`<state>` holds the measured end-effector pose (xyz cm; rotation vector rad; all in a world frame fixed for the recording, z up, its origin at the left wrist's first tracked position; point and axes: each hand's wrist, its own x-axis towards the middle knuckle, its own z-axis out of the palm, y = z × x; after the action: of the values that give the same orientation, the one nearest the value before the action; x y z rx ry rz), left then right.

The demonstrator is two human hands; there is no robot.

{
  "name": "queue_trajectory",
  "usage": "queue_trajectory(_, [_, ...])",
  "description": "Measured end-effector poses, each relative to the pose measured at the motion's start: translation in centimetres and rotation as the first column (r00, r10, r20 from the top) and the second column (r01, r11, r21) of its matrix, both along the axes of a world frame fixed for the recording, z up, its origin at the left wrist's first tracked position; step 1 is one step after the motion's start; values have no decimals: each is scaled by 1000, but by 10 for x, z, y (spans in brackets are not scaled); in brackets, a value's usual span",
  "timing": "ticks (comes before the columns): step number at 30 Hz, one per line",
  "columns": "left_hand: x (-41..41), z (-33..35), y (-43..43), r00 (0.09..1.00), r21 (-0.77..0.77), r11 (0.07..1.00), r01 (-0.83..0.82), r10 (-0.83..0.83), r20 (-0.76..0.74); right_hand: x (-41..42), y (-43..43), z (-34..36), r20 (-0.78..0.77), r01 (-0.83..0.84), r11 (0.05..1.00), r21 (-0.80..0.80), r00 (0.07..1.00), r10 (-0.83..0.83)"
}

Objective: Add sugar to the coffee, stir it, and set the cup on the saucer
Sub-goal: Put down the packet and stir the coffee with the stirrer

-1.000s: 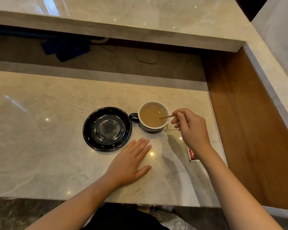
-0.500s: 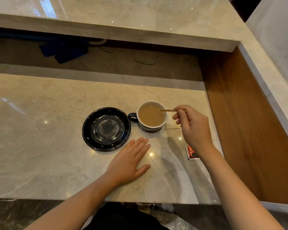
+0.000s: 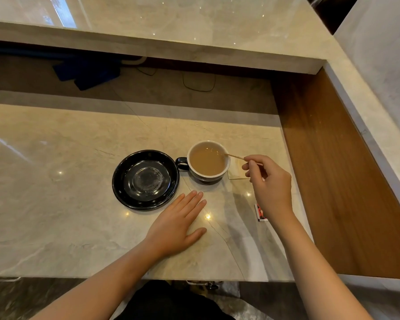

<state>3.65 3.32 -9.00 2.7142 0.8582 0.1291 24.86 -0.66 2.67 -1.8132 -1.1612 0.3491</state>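
A cup with a white inside and dark handle stands on the marble counter, full of light brown coffee. Touching its handle on the left lies an empty black saucer. My right hand pinches a thin wooden stir stick just right of the cup; the stick's tip rests at the cup's right rim, above the liquid. My left hand lies flat, fingers apart, on the counter below the saucer and cup, holding nothing.
A pale square paper lies under the cup's right side. A small red and white packet sits by my right wrist. A wooden side panel borders the counter on the right; a raised marble shelf runs along the back.
My right hand has drawn the stir stick out of the coffee and moved it right, so only its tip is at the rim. Left hand, cup and saucer have stayed put.
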Motion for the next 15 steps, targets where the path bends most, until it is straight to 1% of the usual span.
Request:
queue_trajectory(2, [0,1,0,1000,2,1000,4,-4,11,-2,-7,-1,-145,46,999,23,988,-42])
queue_trajectory(4, [0,2,0,1000,-1,1000,7,-7,18,-1,-14,-2,-295,119,990,69,951,-94])
queue_trajectory(6, [0,2,0,1000,-3,1000,10,-10,21,4,-22,-4,-387,215,972,90,907,-165])
queue_trajectory(9, [0,2,1,1000,-1,1000,12,-12,12,10,-30,-14,-434,312,949,45,862,-263])
queue_trajectory(12, [0,1,1,1000,11,1000,15,-15,-7,5,-32,-30,-461,337,941,-23,832,-309])
queue_trajectory(15, [1,2,1,1000,21,1000,21,-20,-10,-6,-30,-44,-486,353,935,-40,811,-327])
